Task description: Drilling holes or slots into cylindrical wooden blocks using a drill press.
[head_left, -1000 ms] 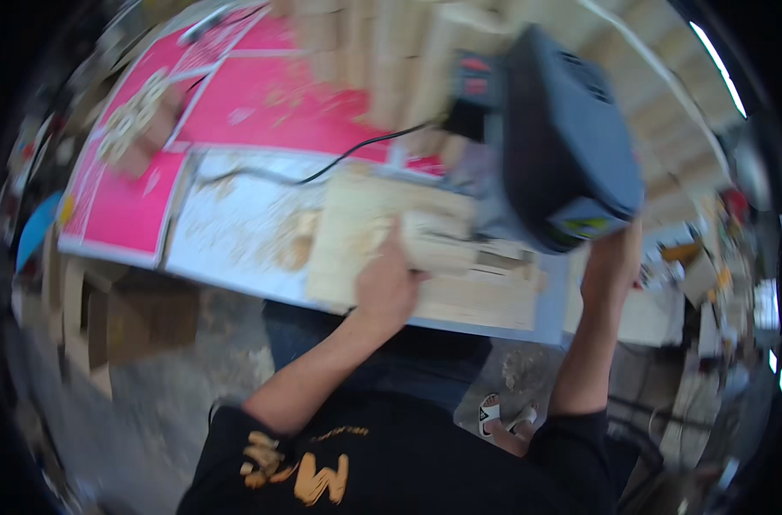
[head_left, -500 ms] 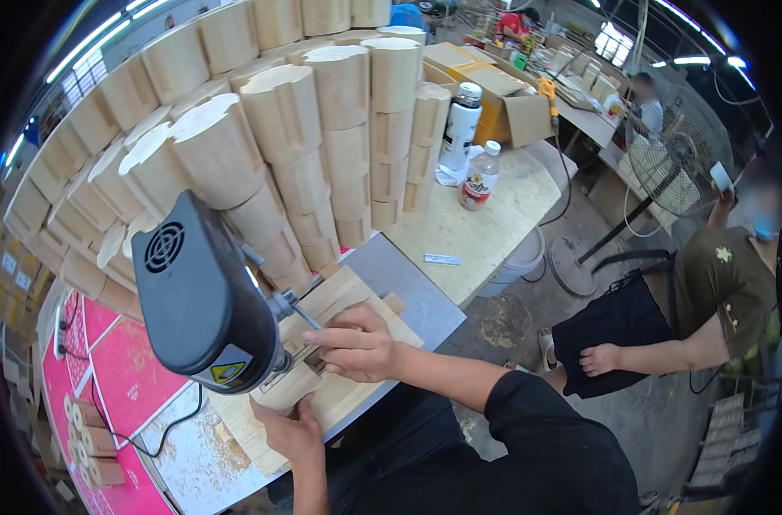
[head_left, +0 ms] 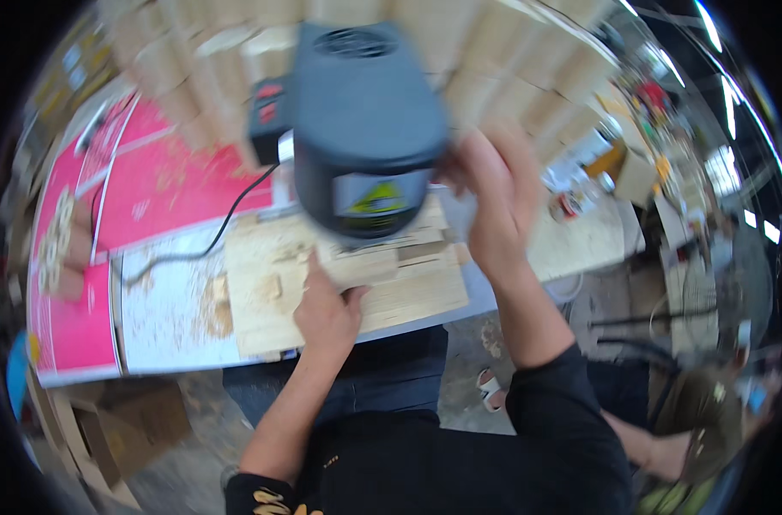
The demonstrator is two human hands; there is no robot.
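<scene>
A dark grey bench drill press (head_left: 369,112) with a yellow warning label fills the middle, its head hiding the bit. Beneath it lies a pale wooden block (head_left: 369,266) on a wooden board (head_left: 400,313). My left hand (head_left: 327,309) grips the block's near left end, thumb and forefinger around it. Raised at the right side of the drill head is my right hand (head_left: 503,202). Motion smears its fingers, and the feed lever, if it is in them, is hidden.
Tall stacks of shaped wooden blocks (head_left: 511,51) stand behind the drill. Sawdust (head_left: 219,309) and a black cable (head_left: 206,249) lie left, beside pink sheeting (head_left: 185,189) and a small block pile (head_left: 69,245). Bottles (head_left: 571,202) stand right. Another person (head_left: 691,429) sits at the lower right.
The view has swung left, so the drill press appears more central. My right hand has gone from a lever rod low by the drill to up beside its head. My left hand stays on the block.
</scene>
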